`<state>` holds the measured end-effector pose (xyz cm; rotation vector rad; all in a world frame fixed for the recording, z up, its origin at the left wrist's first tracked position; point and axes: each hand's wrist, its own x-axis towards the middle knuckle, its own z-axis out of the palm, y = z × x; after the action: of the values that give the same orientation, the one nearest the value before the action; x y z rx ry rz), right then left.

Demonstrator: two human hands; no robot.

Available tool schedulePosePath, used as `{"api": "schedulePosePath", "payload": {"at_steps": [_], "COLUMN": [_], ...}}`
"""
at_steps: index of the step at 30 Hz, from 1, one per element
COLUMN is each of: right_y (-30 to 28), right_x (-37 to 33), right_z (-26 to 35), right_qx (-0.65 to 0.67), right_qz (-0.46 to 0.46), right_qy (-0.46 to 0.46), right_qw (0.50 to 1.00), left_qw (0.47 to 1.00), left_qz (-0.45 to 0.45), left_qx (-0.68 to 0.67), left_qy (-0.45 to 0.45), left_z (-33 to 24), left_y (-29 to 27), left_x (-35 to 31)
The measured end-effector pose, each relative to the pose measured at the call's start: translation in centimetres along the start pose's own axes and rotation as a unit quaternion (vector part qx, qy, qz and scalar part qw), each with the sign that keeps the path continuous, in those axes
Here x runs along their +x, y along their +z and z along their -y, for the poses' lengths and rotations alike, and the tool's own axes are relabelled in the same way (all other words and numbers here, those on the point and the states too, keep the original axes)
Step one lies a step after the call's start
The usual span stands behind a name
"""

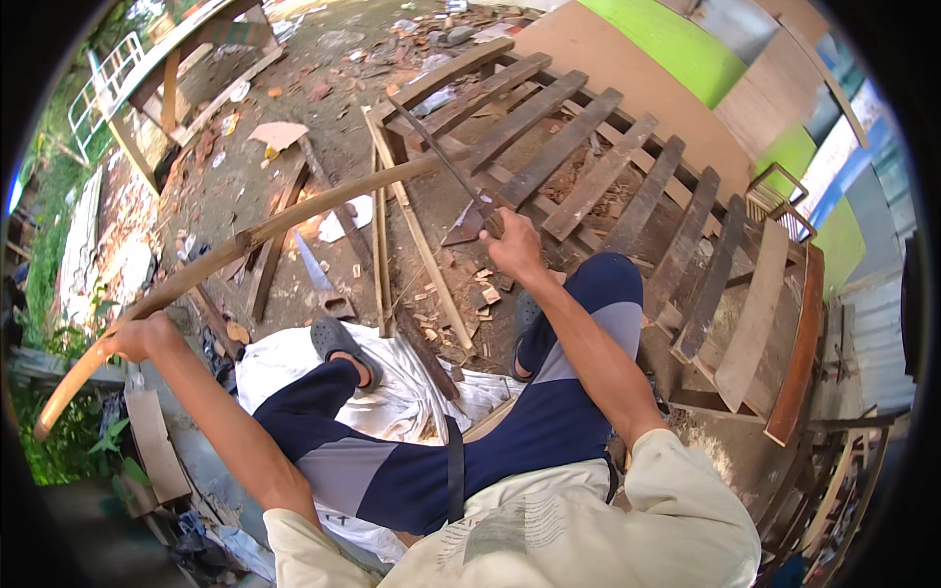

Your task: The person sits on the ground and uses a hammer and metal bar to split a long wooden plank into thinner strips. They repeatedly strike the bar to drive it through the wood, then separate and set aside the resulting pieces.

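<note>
My left hand (pixel 137 339) is wrapped round a long wooden pole (pixel 294 214) near its lower left end. The pole slants up across the yard, and its far end lies by the slatted wooden frame (pixel 559 145). In my right hand (pixel 514 247) is the handle of a machete (pixel 461 178), its long narrow dark blade pointing up and left. The blade crosses the pole near the pole's far end; whether they touch I cannot tell. A handsaw (pixel 314 265) lies on the ground between the pole and my feet.
Loose planks (pixel 417 230) and wood chips lie ahead of my feet. White sheeting (pixel 392 404) spreads beneath my legs. Sheet panels (pixel 637 73) stand behind the slatted frame on the right. A wooden table (pixel 191 34) is at the far left, beside scattered rubble.
</note>
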<state>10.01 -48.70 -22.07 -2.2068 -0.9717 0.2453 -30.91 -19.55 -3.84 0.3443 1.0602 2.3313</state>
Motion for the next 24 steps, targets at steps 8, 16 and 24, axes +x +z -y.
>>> {"api": "schedulePosePath", "payload": {"at_steps": [8, 16, 24], "right_y": [-3.3, -3.7, -4.3], "right_x": [-0.6, -2.6, -4.6], "right_z": [-4.2, -6.3, -10.4], "right_qx": [-0.022, -0.113, -0.074], "right_qz": [-0.123, 0.001, 0.05], "right_qy": [-0.145, -0.144, -0.069], "right_qw": [0.982, 0.983, 0.994], "left_qw": [0.982, 0.908, 0.84], "left_qz": [0.054, 0.241, 0.264], "left_qx": [0.077, 0.097, 0.11], "left_qy": [-0.163, -0.328, -0.462], "left_z": [1.6, 17.5, 27.2], "left_y": [2.5, 3.8, 0.3], "left_x": [-4.3, -7.9, -12.9]}}
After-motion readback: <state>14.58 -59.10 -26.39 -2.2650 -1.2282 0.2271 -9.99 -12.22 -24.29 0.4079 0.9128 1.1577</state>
